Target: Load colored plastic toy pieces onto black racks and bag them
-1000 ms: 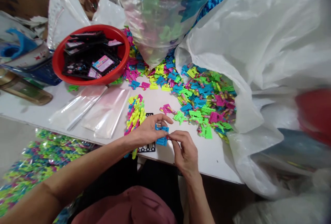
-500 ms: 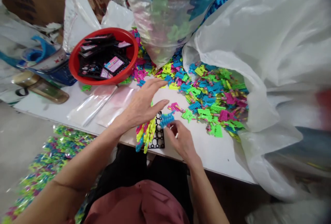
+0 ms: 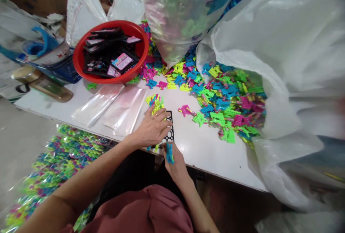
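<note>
My left hand (image 3: 151, 129) lies palm down, fingers out, over a row of yellow, blue and pink plastic pieces (image 3: 155, 102) and part of a black grid tray (image 3: 170, 136). It covers most of that row. At the table's front edge, my right hand (image 3: 176, 163) is closed on a blue plastic piece (image 3: 169, 153) that stands upright between its fingers. The right fingertips are close to the near edge of the tray. What the pieces are for, I cannot make out.
A loose heap of bright plastic pieces (image 3: 223, 98) spreads to the right, beside large white plastic bags (image 3: 269, 46). Clear plastic sleeves (image 3: 125, 109) lie left of the tray. Behind them stand a red basin (image 3: 78, 59) of black trays and a bottle (image 3: 45, 85). Bagged pieces (image 3: 59, 164) lie below left.
My left hand has come down from above the table onto the row of pieces. My right hand has moved left and nearer the table edge, with the blue piece still in it.
</note>
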